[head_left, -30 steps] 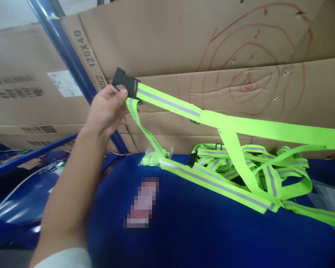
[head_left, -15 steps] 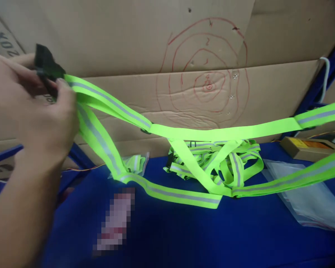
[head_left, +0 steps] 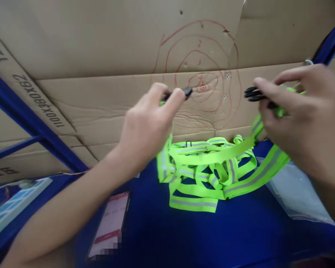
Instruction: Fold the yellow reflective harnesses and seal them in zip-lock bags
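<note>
My left hand [head_left: 149, 123] is raised in front of the cardboard wall, its fingers pinched on a black buckle piece [head_left: 185, 92] at one end of a neon-yellow reflective strap [head_left: 229, 154]. Facing it, my right hand [head_left: 297, 111] pinches the other black buckle piece [head_left: 252, 94] at the strap's far end. A gap of about a hand's width separates the two buckle pieces. The strap sags from both hands down to a tangled pile of the same yellow straps [head_left: 206, 169] on the blue cloth surface [head_left: 212, 238].
A phone [head_left: 110, 221] with a lit screen lies on the blue cloth at lower left. A clear plastic bag [head_left: 292, 190] lies at right. Cardboard sheets [head_left: 100, 56] with red circles drawn on them form the back wall, with blue metal frame bars [head_left: 30, 130] at left.
Both hands have come together toward the middle, each with a buckle end. The strap, stretched wide before, now hangs slack. The right hand has come into view.
</note>
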`<state>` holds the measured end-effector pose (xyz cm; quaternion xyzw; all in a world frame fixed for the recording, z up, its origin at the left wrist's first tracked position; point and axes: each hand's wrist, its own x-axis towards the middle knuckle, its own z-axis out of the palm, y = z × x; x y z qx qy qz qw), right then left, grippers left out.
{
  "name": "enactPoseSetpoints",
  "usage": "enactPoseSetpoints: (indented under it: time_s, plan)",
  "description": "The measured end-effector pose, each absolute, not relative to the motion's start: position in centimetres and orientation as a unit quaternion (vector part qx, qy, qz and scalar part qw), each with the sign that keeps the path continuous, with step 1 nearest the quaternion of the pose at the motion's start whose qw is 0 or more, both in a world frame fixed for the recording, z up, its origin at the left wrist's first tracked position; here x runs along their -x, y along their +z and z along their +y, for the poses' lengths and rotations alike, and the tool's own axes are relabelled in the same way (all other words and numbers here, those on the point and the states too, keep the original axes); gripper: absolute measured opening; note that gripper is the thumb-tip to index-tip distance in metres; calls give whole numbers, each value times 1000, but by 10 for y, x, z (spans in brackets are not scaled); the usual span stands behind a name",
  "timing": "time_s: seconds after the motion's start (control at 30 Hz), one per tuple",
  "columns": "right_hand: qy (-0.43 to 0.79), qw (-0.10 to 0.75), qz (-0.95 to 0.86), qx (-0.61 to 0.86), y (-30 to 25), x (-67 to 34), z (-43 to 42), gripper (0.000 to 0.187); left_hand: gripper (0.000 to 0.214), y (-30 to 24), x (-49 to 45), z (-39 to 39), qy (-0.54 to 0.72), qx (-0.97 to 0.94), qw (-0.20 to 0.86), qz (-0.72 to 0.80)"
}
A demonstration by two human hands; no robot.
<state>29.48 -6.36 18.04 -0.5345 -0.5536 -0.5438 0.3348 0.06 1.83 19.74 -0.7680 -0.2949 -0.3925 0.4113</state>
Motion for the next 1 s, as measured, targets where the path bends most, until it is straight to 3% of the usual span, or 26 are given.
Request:
enactPoseSetpoints:
  time_s: [0.3, 0.5, 0.63, 0.9, 1.0]
  plan:
    - [-426, 409, -620, 517, 171, -242, -58, 40, 32, 183, -19, 10, -451, 786, 373, -197]
    - [-430, 377, -626, 530, 170, -234, -55, 42, 27, 181, -26, 5, -446, 778, 393, -203]
    - [-421, 370, -632, 535, 171, -231, -51, 41, 27, 177, -27, 6, -450, 801, 322, -228]
    - [-365, 404, -671, 504, 163, -217, -46, 47, 26, 167, -30, 6, -441, 805, 333, -218]
    - [-356, 410, -686, 484, 162, -216, -43, 47, 35, 171, -33, 7, -434, 816, 315, -219]
